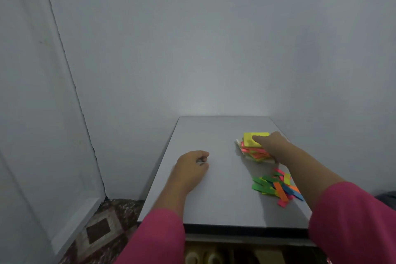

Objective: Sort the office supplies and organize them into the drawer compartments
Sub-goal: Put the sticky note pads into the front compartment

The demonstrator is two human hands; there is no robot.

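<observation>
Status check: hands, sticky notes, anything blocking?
Right hand gripping yellow sticky-note pad atop mixed neon stack. Left hand curled, resting on grey tabletop. Loose coloured paper strips nearby; nothing blocking.

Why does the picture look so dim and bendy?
Head view: light is low and bluish, brightest on the wall behind the table; the wide lens bows the wall's crack; the right hand on the sticky notes looks slightly soft.

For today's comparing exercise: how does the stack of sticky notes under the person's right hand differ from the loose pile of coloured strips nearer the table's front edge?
The sticky-note stack is piled up, topped by a square yellow pad; the strip pile lies scattered flat. The right hand grips the stack; nothing touches the strips. The stack sits farther back, the strips nearer the front. Both are neon-coloured paper on the table's right side.
</observation>
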